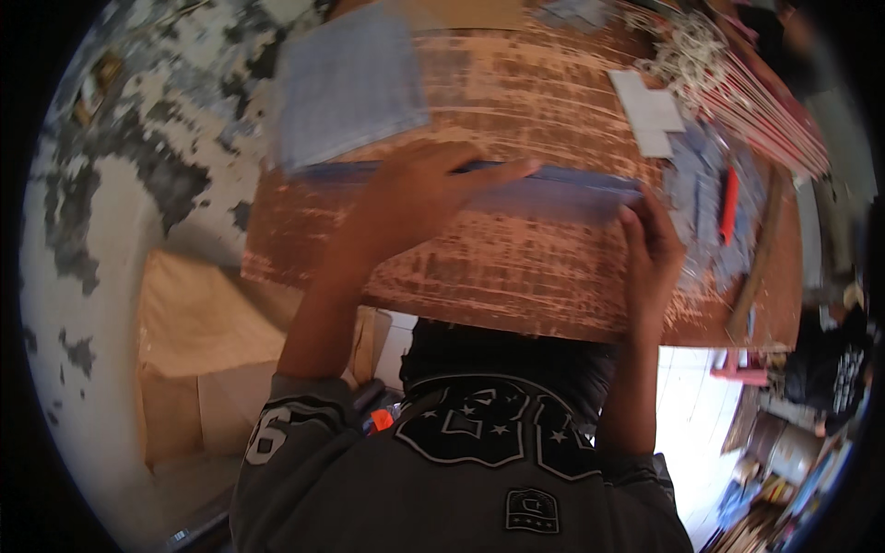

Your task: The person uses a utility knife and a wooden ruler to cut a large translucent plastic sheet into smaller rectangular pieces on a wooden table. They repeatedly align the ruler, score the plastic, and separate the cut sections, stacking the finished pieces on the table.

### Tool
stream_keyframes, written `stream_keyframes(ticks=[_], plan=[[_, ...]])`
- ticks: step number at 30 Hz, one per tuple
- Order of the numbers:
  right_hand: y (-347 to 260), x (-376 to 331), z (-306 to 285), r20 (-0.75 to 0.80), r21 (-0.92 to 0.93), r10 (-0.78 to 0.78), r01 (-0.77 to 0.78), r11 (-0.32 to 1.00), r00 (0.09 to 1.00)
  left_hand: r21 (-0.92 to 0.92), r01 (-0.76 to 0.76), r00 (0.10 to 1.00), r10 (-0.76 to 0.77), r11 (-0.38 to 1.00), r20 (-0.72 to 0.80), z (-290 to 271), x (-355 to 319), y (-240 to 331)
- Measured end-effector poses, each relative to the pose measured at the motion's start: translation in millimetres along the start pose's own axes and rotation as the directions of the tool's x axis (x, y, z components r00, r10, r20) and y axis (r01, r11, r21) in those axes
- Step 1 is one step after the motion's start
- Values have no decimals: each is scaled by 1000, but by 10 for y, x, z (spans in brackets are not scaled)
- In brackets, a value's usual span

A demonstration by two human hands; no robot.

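Note:
A long, narrow blue-grey sheet [562, 189], thin and seemingly folded, lies crosswise on the worn brown table [516, 276]. Across its upper edge rests my left hand [429, 184], palm down, with a finger stretched out to the right along the fold. At the sheet's right end my right hand [656, 240] is closed, thumb and fingers pinching the corner. Beyond my left hand sits a flat stack of translucent blue-grey sheets [355, 83], slightly blurred. My left palm hides part of the folded strip, whose exact material I cannot tell.
To the right lie white card pieces [650, 115], blue-grey scraps [696, 184], a red-handled tool [729, 207] and a wooden stick [761, 263]. Red-and-white rods with pale cords [737, 97] fill the far right corner. A cardboard box [207, 369] stands left, by a peeling wall [120, 203].

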State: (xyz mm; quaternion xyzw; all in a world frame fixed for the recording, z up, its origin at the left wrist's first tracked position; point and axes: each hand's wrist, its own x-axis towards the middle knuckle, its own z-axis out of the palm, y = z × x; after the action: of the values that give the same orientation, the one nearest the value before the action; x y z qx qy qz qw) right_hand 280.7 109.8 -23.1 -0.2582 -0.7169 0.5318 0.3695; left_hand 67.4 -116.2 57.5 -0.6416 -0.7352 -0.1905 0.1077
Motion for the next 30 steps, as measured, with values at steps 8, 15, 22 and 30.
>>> stream_keyframes(ticks=[8,15,22,30], plan=[[27,66,-4,82,64,-38,33,997,996,-22,149,985,-150,989,-88,-14,-198,-85],[-8,25,1,95,83,11,-19,996,995,66,431,896,-418,900,-149,-483,-881,-469],[87,28,-14,79,59,-11,7,998,997,-190,584,712,-610,789,-348,-421,-1417,-746],[-27,-31,18,76,126,-20,10,992,997,-758,391,472,-821,522,-321,-10,-1601,-894]])
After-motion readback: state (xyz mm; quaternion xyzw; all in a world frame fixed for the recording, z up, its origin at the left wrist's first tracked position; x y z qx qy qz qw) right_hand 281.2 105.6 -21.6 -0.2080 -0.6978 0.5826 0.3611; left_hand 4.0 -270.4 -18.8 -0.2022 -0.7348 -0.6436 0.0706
